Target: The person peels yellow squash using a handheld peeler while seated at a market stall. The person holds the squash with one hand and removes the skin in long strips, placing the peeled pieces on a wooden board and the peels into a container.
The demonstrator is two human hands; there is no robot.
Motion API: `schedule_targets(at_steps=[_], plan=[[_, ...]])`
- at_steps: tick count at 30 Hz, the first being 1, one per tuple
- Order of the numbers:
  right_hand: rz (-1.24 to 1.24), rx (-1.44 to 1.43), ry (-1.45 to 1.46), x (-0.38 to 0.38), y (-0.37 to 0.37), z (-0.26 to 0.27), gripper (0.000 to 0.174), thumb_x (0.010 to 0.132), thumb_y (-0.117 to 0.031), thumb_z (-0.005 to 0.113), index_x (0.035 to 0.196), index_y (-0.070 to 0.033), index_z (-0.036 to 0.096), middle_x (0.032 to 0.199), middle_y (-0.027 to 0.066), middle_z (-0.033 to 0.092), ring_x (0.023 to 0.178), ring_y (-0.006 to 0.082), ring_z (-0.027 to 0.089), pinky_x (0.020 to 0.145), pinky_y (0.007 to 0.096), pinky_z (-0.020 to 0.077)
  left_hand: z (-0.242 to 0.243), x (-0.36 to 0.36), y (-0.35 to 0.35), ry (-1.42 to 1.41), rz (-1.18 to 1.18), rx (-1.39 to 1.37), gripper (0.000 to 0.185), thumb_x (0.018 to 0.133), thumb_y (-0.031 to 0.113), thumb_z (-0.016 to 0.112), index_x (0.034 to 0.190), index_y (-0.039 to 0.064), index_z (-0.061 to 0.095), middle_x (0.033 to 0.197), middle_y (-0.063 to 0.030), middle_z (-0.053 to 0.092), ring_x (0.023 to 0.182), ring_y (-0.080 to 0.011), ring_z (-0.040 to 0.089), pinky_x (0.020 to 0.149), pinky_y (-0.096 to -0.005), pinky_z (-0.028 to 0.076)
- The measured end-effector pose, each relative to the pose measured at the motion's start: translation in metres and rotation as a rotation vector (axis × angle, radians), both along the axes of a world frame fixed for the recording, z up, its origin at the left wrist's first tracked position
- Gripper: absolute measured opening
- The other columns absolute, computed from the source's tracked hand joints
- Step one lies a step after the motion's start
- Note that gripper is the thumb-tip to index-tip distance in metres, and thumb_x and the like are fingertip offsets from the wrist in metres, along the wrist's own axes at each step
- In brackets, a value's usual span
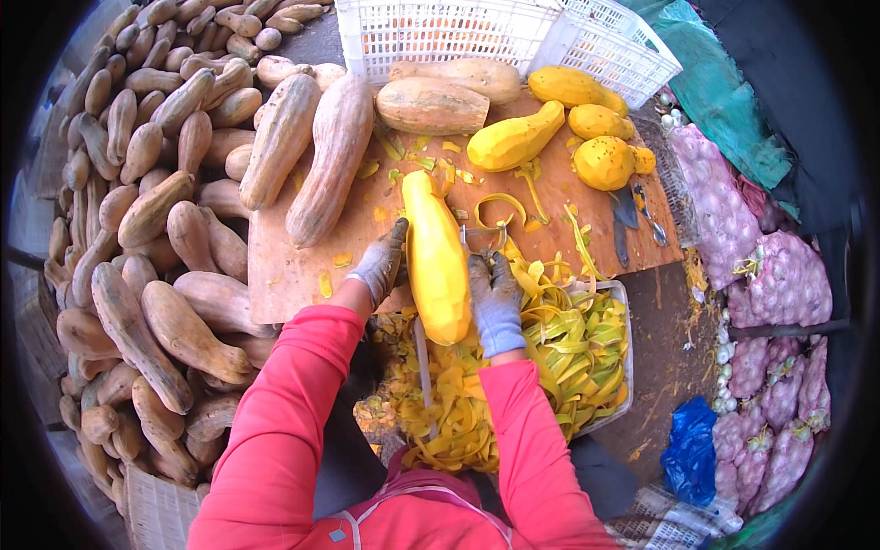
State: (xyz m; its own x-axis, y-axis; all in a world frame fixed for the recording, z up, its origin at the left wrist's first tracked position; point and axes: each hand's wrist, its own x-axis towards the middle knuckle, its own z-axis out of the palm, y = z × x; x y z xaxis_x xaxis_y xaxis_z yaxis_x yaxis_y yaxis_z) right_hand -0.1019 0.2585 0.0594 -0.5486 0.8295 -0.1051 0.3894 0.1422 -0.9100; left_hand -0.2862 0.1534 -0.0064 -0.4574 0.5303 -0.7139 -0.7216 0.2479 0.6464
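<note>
A peeled yellow squash [438,265] lies lengthwise between my hands, its lower end past the front edge of the wooden board [289,285]. My left hand [385,261], in a dirty grey work glove, presses against its left side. Gloved alike, my right hand [495,299] is closed around a peeler [485,234], whose metal frame stands by the squash's right side. Most of the peeler's handle is hidden by the fingers. Long strips of peel [577,357] fill a pale tub [627,344] below my right hand.
Unpeeled squashes [330,158] lie at the board's left and back, with several peeled ones [515,137] at back right. A knife [622,227] and a spoon [656,223] rest near the right edge. A squash heap [158,289] is left; white crates [447,34] stand behind; net bags [777,282] lie right.
</note>
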Motion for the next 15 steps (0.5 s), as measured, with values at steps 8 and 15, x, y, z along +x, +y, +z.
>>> schedule_targets(at_steps=[8,15], plan=[[0.098,-0.426,0.062,-0.007,0.045,-0.043,0.031,0.102,-0.03,0.067,0.116,-0.003,0.068,0.091,-0.0024,0.065,0.079,0.0114,0.051,0.074,0.0299,0.0484,-0.012,0.027,0.027,0.065,-0.023,0.06,0.075,0.097,0.069,0.057,0.136,0.005,0.062,0.12,-0.0099,0.071,0.1,-0.0215,0.07,0.087,-0.0384,0.057],[0.025,-0.882,0.324,-0.022,-0.006,-0.058,0.043,0.101,-0.035,0.068,0.128,-0.002,0.065,0.117,0.0027,0.07,0.104,0.0161,0.062,0.092,0.0319,0.0505,0.035,0.008,-0.02,0.457,-0.106,-0.276,0.079,0.094,0.062,0.067,0.135,-0.004,0.058,0.116,-0.0158,0.07,0.1,-0.0217,0.068,0.089,-0.0312,0.054]])
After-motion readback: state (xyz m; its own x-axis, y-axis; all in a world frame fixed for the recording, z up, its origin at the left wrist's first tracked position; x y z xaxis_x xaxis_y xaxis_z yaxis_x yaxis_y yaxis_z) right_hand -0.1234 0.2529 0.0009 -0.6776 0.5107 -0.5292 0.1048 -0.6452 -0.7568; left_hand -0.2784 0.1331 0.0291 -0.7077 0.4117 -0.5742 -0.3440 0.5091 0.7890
